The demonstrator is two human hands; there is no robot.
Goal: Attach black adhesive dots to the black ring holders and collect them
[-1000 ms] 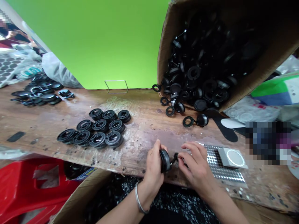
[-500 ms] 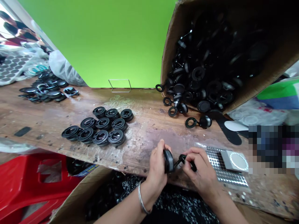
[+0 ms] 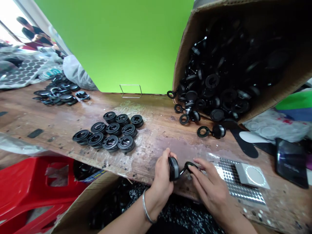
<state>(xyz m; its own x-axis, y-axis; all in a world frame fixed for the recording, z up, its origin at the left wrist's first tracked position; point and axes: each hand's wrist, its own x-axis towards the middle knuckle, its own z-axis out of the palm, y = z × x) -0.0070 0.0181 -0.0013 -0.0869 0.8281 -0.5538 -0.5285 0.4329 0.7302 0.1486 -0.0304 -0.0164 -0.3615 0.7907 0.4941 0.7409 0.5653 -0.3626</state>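
Note:
My left hand [image 3: 162,172] is closed around the thick round base of a black ring-ended holder [image 3: 174,168], whose grey ribbed edge faces right. A short arm joins this base to a black ring. My right hand [image 3: 209,180] has thumb and index finger at that ring, with its other fingers more stretched out. Part of the ring is hidden by the fingers. To the left, several black round ring parts [image 3: 112,128] sit in rows on the wooden table [image 3: 161,123]. A similar holder [image 3: 218,131] lies beyond my hands.
A tipped cardboard box [image 3: 179,65] of black holders stands at the back right, beside a green panel [image 3: 117,42]. On the right are a silver dotted sheet [image 3: 246,193], a white block [image 3: 252,175] and a black phone [image 3: 291,162]. A red stool [image 3: 21,182] stands lower left; a person [image 3: 34,32] sits far off.
My right fingers have loosened from a tight pinch and spread out at the ring. The left hand keeps its hold on the base. The view has shifted slightly, moving the table items rightward.

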